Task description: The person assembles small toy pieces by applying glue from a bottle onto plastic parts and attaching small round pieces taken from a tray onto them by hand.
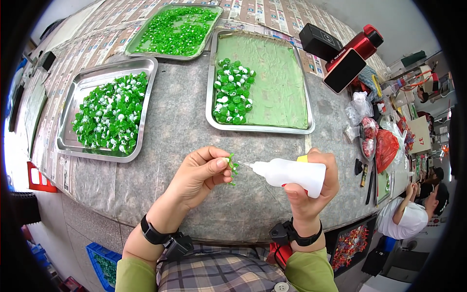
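Between the thumb and fingers of my left hand [202, 170] is a small green plastic piece [233, 168] with thin prongs and a bit of white. My right hand [318, 182] is wrapped round a white squeeze bottle [294, 175], tilted so that its thin clear nozzle [244, 164] points left and meets or nearly meets the green piece. Whether anything comes out of the tip is too small to tell. Beyond my hands, a metal tray [311, 127] lined with green cloth bears rows of green-and-white pieces [233, 92] along its left side.
A metal tray [104, 156] at the left bears a heap of green-and-white pieces. Another tray [165, 57] of green pieces lies farther back. At the right are a phone [344, 70], a red flask [357, 44], a black box [320, 41] and plastic bags [386, 151]. Another person [406, 214] sits far right.
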`<state>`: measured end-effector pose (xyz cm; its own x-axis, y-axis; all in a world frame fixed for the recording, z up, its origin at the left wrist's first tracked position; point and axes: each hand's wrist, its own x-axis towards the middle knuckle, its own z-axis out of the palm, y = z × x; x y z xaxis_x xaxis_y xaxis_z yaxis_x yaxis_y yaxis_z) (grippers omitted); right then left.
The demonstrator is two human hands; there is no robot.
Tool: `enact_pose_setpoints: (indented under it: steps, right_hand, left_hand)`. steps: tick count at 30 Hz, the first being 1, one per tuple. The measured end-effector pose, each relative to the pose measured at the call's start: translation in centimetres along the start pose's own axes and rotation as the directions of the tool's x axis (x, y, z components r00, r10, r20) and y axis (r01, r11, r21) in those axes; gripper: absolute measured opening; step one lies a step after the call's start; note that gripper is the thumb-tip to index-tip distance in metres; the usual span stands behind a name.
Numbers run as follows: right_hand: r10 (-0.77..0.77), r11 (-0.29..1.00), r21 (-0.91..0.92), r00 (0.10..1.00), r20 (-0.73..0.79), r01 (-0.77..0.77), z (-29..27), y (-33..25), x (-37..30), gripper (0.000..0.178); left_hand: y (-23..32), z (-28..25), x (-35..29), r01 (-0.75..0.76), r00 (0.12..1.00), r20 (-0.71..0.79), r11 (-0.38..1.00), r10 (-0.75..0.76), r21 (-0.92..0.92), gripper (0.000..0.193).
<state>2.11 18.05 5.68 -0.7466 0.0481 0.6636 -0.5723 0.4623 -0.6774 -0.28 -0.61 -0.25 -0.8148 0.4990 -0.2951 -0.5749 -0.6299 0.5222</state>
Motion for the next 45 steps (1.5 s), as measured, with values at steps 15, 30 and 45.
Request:
enact_pose_setpoints:
  steps: [15,30,45]
  right_hand:
    - [0.070,0.998,0.005,0.997,-0.035,-0.070,-0.3,0.1,-0.3,0.044]
    - [0.091,0.994,0.059,0.995,-0.035,-0.088,-0.4,0.4,-0.6,0.041]
    - [0.360,0.909,0.309,0.901,-0.244,-0.280,-1.8,0.4,-0.4,0.040]
  left_hand:
    - [0.0,0.0,0.0,0.001,1.000,0.014,1.000,-0.001,0.019,0.011]
    - [-0.1,0.4,-0.2,-0.172,0.983,-0.038,0.971,0.181,0.165,0.013]
    - [-0.1,0.4,-0.1,-0.208,0.973,-0.065,0.961,0.223,0.180,0.013]
